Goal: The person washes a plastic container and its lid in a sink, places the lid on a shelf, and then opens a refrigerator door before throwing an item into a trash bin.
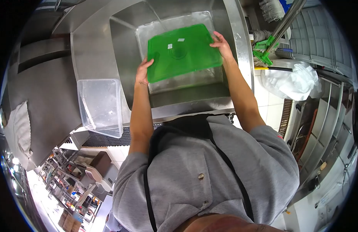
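Observation:
A green plastic lid point(182, 58), rectangular with two small white labels, is held over the metal sink point(128, 42). My left hand point(143, 71) grips its left edge, thumb on top. At the opposite edge, my right hand point(223, 46) is closed on the lid near its right side. Beneath the lid, a clear plastic container point(204, 18) shows in the sink; most of it is hidden. The lid is slightly tilted in view, its far right corner higher than the left.
Left of the sink, a clear plastic bin point(100, 104) sits at the counter's edge. A white cloth point(19, 127) lies on the left counter point(47, 100). Mops with green clamps point(266, 48) and a white plastic bag point(295, 82) are on the right.

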Motion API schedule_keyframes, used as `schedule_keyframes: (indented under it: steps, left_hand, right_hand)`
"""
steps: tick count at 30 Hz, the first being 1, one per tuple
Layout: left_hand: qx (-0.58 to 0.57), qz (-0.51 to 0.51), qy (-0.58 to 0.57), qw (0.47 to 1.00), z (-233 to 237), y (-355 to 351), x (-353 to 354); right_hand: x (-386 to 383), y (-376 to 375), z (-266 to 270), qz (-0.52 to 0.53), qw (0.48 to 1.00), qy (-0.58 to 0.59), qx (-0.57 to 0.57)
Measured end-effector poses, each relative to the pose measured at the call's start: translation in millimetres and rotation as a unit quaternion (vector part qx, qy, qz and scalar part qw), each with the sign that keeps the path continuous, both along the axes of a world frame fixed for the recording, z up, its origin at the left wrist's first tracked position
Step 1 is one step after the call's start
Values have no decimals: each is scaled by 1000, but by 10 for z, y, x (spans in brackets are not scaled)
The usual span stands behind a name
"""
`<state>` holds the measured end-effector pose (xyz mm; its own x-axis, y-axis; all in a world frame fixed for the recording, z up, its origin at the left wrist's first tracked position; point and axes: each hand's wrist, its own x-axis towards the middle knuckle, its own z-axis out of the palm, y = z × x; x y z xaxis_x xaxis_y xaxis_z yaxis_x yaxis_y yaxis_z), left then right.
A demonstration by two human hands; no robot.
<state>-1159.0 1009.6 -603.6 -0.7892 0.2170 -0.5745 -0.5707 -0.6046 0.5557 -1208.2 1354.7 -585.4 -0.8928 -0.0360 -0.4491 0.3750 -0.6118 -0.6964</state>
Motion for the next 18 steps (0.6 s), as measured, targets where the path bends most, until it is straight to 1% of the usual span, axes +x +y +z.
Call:
schedule_keyframes:
  steps: [1,2,4,5,6,7,8,10,11,12,13,14,15,16,17,18]
  left_hand:
    - [-16,-24,7,1000,-35,-39,-24]
    - [-33,-47,13,998,-72,-74,-41]
    - [-31,-45,19,998,-112,-108,-82]
    - [-29,-50,23,998,-130,-118,-78]
    - [-28,-47,24,998,-136,-117,-74]
    - [-72,-43,14,996,-142,-104,-69]
    - [-116,-39,4,993,-149,-94,-59]
    - [-106,-22,-1,994,-186,-77,-15]
    - [-96,-8,-4,995,-204,-68,4]
    - [-96,-6,-5,995,-168,-47,13]
    - [-81,12,-14,997,-129,-31,22]
    - [-65,30,-23,997,-90,-14,27]
    - [-64,31,-24,997,-9,14,9]
    - [-76,58,-17,995,77,34,-16]
    - [-88,86,-10,992,146,39,-17]
    - [-89,90,-9,992,151,18,1]
  right_hand:
    - [-18,14,22,38,999,-18,28]
    - [-36,25,2,42,999,-17,28]
    - [-78,47,-169,102,977,-109,155]
    - [-92,34,-264,105,976,-108,156]
    - [-118,22,-358,145,963,-103,203]
    - [-145,9,-427,185,945,-98,250]
    - [-174,-20,-502,187,945,-98,251]
    - [-228,-130,-584,83,968,-111,209]
    - [-261,-158,-617,85,968,-112,209]
    - [-291,-186,-625,80,971,-87,207]
    - [-319,-206,-631,74,974,-63,204]
    - [-355,-215,-633,75,974,-64,205]
    - [-396,-222,-617,96,969,-61,220]
    - [-436,-226,-611,119,963,-59,234]
    - [-480,-231,-602,121,963,-58,234]
    - [-538,-236,-589,131,962,-72,228]
